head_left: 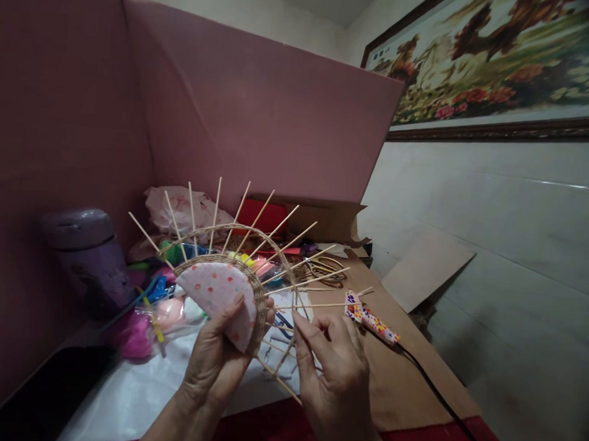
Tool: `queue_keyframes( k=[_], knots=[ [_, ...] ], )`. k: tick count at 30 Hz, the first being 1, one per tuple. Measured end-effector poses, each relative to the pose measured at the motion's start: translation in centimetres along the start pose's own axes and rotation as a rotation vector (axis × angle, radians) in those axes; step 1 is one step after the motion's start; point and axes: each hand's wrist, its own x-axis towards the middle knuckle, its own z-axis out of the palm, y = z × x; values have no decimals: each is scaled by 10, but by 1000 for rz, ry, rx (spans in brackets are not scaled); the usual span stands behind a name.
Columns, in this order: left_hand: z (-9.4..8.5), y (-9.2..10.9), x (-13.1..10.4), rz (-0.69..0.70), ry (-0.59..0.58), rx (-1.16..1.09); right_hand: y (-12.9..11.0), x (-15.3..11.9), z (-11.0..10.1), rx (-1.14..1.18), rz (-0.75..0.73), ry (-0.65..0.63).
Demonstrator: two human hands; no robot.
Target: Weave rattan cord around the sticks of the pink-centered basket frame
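My left hand (215,358) grips a half-round woven piece (216,289) faced with white fabric with red dots, thumb on the fabric and fingers behind. Several thin wooden sticks (218,210) fan out from its curved edge, where rows of brown twine are woven. A loose strand of braided twine (254,229) arcs across the sticks, farther out than the woven rows. Thumb and forefinger of my right hand (339,364) are pinched on this strand beside a stick on the right side. The fingers partly hide the strand's end.
A flower-patterned glue gun (375,323) with a black cord lies at right on brown board (414,391). Behind the sticks are bagged craft materials (171,313) and coiled wire (327,269). At left stands a purple tumbler (82,255); pink panels (261,107) rise behind.
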Motion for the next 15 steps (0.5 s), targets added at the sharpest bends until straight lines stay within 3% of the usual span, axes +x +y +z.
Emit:
queue_keyframes(
  k=[4, 8, 15],
  knots=[
    [2, -1, -3, 9, 13, 5, -5, 2, -1, -93, -31, 30],
    [1, -1, -2, -24, -49, -8, -9, 5, -1, -181, -61, 27],
    [1, -1, -5, -103, -99, -19, -7, 6, 0, -153, -65, 41]
  ],
)
